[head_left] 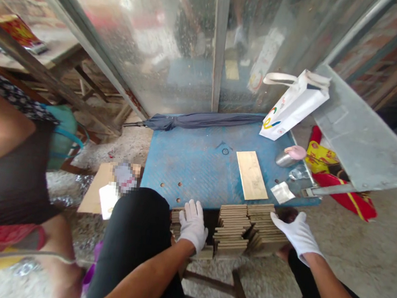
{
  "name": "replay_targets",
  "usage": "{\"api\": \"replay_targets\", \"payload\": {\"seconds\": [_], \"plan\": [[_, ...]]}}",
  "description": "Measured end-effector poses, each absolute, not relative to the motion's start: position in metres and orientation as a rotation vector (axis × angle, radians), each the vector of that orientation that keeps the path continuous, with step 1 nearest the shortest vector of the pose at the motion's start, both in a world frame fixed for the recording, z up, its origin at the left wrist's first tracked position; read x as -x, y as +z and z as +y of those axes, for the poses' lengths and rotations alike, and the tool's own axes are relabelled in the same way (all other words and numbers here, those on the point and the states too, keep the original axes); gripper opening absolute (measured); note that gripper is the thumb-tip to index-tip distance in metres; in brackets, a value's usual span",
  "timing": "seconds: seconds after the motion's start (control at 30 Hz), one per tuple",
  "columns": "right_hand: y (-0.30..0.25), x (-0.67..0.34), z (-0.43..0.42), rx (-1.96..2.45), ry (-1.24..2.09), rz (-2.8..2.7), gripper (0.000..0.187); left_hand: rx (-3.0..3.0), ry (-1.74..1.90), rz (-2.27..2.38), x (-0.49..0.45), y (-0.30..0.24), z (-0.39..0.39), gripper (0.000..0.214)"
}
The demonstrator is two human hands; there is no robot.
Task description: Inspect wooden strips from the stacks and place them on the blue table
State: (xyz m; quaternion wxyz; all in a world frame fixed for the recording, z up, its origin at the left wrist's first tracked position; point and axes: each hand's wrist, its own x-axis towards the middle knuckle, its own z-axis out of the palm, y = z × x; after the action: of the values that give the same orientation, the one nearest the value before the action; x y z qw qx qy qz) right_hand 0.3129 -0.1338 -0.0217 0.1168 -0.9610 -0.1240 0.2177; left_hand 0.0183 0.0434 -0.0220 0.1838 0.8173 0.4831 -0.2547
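Two gloved hands at stacks of thin wooden slats, front edge of a blue bench.

A second person sat at far left, arm and dark clothing showing. Left hand [192, 225], white-gloved, lay flat with fingers together on the low left stack [177, 222]. Just right of it stood the taller stacks of slats [243, 225], near the bench [190, 162] edge. Right hand [297, 234], gloved, fingers spread, pressed against the right side of those stacks. Farther back on the bench: folded umbrella [201, 120], single loose slat [252, 175], white paper bag [292, 108].
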Motion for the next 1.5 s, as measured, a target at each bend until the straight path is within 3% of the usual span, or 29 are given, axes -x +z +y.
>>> {"api": "replay_targets", "payload": {"seconds": [0.33,1.17,1.5], "plan": [[-0.051,-0.256,-0.162,3.042,0.835,-0.470,0.141,-2.394,-0.645,1.398,-0.022,-0.013,0.046,0.082],[-0.060,-0.234,-0.147,3.030,0.599,-0.484,0.132,-2.460,-0.493,1.397,-0.026,-0.013,0.053,0.065],[-0.021,-0.235,-0.154,3.018,0.400,-0.576,0.116,-2.342,-0.170,1.357,-0.036,-0.002,0.045,0.060]]}}
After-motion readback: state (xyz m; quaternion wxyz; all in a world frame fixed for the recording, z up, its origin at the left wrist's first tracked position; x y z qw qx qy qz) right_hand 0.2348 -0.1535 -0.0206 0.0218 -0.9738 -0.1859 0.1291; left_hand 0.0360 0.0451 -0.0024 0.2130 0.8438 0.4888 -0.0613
